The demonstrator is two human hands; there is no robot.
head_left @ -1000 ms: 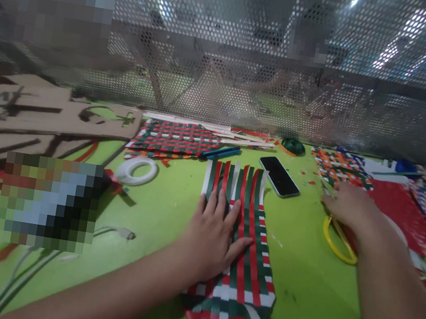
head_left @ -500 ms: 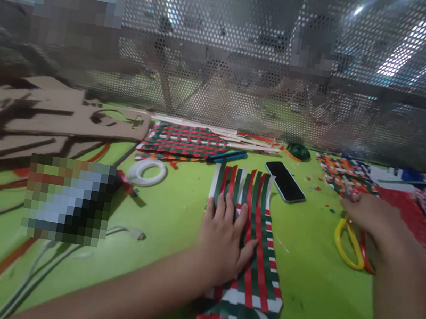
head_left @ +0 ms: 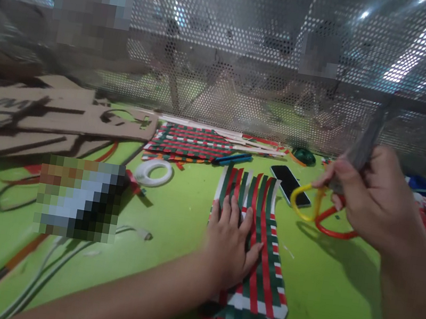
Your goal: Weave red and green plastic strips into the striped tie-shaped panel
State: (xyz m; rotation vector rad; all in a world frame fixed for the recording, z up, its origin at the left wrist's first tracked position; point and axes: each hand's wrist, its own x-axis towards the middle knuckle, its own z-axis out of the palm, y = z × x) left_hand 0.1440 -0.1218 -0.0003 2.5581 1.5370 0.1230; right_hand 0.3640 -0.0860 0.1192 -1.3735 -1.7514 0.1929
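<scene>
Flat and spread, my left hand presses on a woven piece of red, green and white strips lying on the table. Loose strip ends fan out beyond my fingertips, and one white strip curls off at the lower right. My right hand is raised above the table's right side, closed around the blades of a pair of scissors. The blades point up, while the yellow and red handle loops hang below my fingers.
A phone lies beyond the woven piece. Further left are a roll of white tape, a second woven sheet, blue-handled scissors, cardboard pieces and white cables. A perforated metal panel borders the green table's back.
My right hand has lifted the scissors off the table, bringing them up and slightly left with blades turned upward. My left hand stays on the woven piece. The view has shifted slightly.
</scene>
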